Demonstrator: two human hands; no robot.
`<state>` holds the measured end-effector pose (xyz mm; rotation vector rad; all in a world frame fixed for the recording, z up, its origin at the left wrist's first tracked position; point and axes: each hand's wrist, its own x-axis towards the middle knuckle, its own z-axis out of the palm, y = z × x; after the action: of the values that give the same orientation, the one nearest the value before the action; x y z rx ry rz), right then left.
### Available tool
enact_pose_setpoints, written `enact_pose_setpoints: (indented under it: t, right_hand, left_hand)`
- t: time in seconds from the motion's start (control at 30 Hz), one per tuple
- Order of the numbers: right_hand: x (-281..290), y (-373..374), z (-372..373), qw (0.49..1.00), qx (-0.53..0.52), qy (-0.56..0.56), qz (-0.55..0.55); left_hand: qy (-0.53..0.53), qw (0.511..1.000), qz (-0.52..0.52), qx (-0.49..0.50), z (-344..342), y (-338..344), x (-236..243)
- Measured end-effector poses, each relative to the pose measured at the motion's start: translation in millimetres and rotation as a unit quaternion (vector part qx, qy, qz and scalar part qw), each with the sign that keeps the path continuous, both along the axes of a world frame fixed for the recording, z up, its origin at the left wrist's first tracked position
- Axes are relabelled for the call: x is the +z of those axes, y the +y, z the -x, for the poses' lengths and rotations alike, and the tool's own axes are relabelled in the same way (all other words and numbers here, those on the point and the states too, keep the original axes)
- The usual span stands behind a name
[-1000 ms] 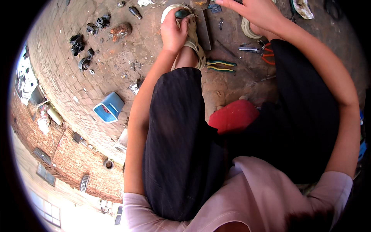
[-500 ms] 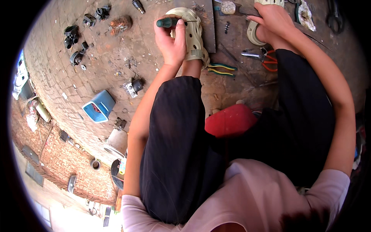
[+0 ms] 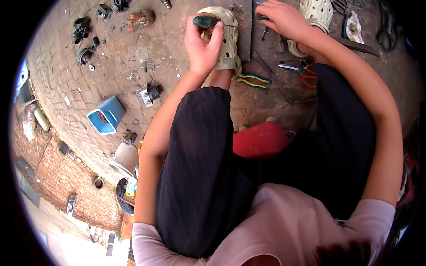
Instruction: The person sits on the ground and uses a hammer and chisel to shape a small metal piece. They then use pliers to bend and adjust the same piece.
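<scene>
My left hand [image 3: 203, 46] is closed around a green-handled screwdriver [image 3: 202, 22], held over the cream clog [image 3: 229, 42] on my left foot, its thin shaft lying across the clog. My right hand [image 3: 280, 18] reaches beside a flat dark metal plate [image 3: 245, 37], its fingers curled on a dark object with a bit of shiny metal showing; what it is, I cannot make out. My other clogged foot [image 3: 316, 13] is just right of that hand. Yellow-green handled pliers [image 3: 254, 81] and orange-handled shears [image 3: 306, 75] lie between my legs on the ground.
Dark mechanical parts [image 3: 82, 31], a rusty lump [image 3: 141, 20] and a motor-like part [image 3: 147, 94] are scattered left on the brick paving, with a blue bin [image 3: 106, 114]. A red object [image 3: 259, 139] sits below me. Metal tools [image 3: 386, 33] lie at right.
My left hand stays on the screwdriver, its handle now turned sideways. My right hand moved down toward the foot, then leftward, away from where it gripped a dark handle half a second ago.
</scene>
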<state>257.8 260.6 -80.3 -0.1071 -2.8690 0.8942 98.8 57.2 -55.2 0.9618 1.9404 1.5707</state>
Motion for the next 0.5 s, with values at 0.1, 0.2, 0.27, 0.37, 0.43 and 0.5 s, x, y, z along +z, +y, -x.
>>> enact_pose_setpoints:
  t: [0.1,0.2,0.27,0.37,0.43,0.5]
  right_hand:
    - [-16,-14,27,1.0,0.015,0.004,0.014]
    - [-29,-20,41,0.995,0.003,-0.096,0.002]
    - [-37,-23,41,0.996,0.005,-0.093,-0.004]
    - [-47,-30,40,0.996,-0.017,-0.087,0.01]
    - [-49,-31,38,0.995,-0.038,-0.087,0.027]
    - [-46,-30,38,0.993,-0.055,-0.09,0.045]
  left_hand:
    - [-0.012,1.0,-0.016,0.011,-3,3,1]
    - [-0.006,1.0,-0.019,0.014,-5,1,0]
    - [-0.004,1.0,-0.015,0.013,-7,0,3]
    - [-0.02,1.0,-0.004,0.018,-7,-1,6]
    - [-0.032,0.999,0.007,0.023,-9,-2,7]
    - [-0.046,0.998,0.013,0.035,-8,-2,10]
